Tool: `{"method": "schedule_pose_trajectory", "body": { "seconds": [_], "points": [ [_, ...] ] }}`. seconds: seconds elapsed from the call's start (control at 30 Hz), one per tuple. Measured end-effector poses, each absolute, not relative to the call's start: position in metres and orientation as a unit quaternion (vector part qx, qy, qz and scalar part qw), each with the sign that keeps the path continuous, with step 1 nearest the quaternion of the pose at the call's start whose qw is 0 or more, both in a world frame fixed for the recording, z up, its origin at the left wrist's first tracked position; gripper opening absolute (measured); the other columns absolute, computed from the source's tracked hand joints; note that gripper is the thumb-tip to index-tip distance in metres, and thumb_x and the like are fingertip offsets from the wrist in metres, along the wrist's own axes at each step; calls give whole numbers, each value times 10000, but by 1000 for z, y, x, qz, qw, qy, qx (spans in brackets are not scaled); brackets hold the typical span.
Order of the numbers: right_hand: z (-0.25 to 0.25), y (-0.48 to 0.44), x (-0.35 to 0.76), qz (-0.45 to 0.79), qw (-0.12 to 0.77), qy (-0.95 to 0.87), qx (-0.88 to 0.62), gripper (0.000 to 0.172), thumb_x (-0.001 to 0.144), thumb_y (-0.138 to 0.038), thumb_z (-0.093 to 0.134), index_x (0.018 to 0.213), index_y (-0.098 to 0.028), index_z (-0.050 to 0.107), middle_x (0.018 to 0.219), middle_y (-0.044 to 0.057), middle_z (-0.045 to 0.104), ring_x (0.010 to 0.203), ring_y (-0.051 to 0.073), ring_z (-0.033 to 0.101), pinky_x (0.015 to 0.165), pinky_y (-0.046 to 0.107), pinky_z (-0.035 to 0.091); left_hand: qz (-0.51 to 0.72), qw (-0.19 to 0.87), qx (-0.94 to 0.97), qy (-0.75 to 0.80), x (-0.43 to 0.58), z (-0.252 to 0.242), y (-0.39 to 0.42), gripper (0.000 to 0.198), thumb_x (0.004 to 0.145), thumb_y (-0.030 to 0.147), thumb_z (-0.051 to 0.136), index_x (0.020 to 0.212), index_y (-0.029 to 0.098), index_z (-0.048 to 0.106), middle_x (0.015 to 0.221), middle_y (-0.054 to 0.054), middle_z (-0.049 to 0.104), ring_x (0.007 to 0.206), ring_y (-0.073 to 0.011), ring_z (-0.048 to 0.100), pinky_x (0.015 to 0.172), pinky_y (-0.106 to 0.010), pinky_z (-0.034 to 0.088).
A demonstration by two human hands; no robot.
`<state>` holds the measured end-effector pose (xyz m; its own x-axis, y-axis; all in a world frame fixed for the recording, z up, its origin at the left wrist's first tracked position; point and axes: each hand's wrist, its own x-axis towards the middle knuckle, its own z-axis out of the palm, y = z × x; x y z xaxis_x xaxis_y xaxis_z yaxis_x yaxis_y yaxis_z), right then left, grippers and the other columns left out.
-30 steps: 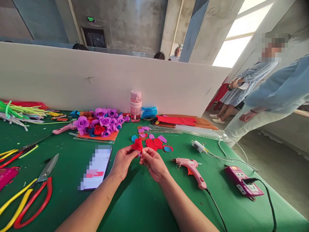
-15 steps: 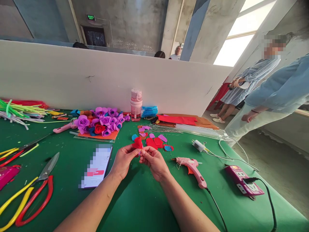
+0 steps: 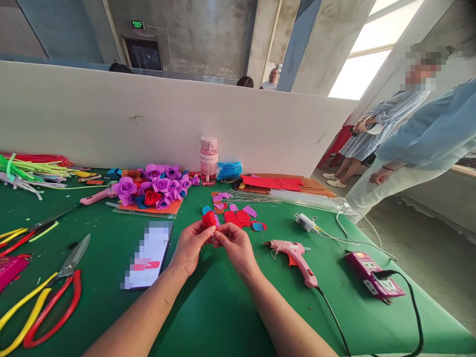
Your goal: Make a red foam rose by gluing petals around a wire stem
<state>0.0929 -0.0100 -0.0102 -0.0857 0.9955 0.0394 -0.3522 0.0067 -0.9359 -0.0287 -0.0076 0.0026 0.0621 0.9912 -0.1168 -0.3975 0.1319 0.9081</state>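
A small red paper flower (image 3: 209,219) is pinched between the fingertips of my left hand (image 3: 193,245), above the middle of the green table. My right hand (image 3: 235,246) is closed at the flower's base, its thumb and fingers meeting the left fingertips. What the right fingers press on is partly hidden. Just beyond my hands lie loose red petals (image 3: 238,218), purple petals (image 3: 250,211) and a blue petal (image 3: 207,210). A pink glue gun (image 3: 294,255) rests right of my right hand. Left of my left hand lies a phone (image 3: 150,258) with a lit screen.
Purple, red and blue paper flowers (image 3: 156,186) are heaped at the back left. Large scissors (image 3: 69,272) lie front left. A pink bottle (image 3: 208,161) stands against the white partition (image 3: 178,114). A magenta power strip (image 3: 372,275) with cords sits at right, where people stand beyond the table.
Both hands stay together at the red flower; the right fingers have shifted slightly around its base. The whole view has moved a little. Nothing was put down.
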Motion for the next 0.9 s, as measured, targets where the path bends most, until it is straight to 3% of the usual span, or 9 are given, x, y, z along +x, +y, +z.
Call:
{"method": "schedule_pose_trajectory", "body": {
  "seconds": [0.27,0.43,0.6,0.8,0.9],
  "points": [
    [-10,-10,96,658,565,-359,-346,256,631,-356,803,751,-179,662,632,-21,631,568,99,584,607,242,507,536,637,381,403,-34,6,-5,350,632,351,797,904,140,730,800,-65,705,676,-144,586,640,-255,467],
    [-10,-10,97,681,557,-341,-331,285,616,-356,817,766,-173,658,644,-21,638,563,86,582,603,223,500,527,677,344,383,-36,3,-5,297,718,426,713,824,148,724,738,-40,678,654,-123,579,627,-248,466],
    [-10,-9,96,644,556,-392,-349,249,642,-340,799,763,-177,655,679,-16,637,588,92,583,613,235,512,540,685,317,372,-38,0,-4,195,659,320,768,731,153,697,679,-6,647,633,-112,559,605,-245,455],
    [-5,-11,98,637,538,-422,-355,310,656,-337,786,899,-188,663,744,2,666,618,110,595,607,248,507,542,676,315,387,-38,6,-5,195,600,302,795,670,158,685,690,-14,678,633,-120,563,625,-258,445],
    [-5,-10,99,609,543,-448,-365,264,676,-348,765,871,-188,685,772,13,676,637,120,593,617,253,500,546,665,324,393,-37,7,-6,184,593,289,798,635,160,674,671,-10,669,632,-118,553,625,-250,429]
  ]
}}
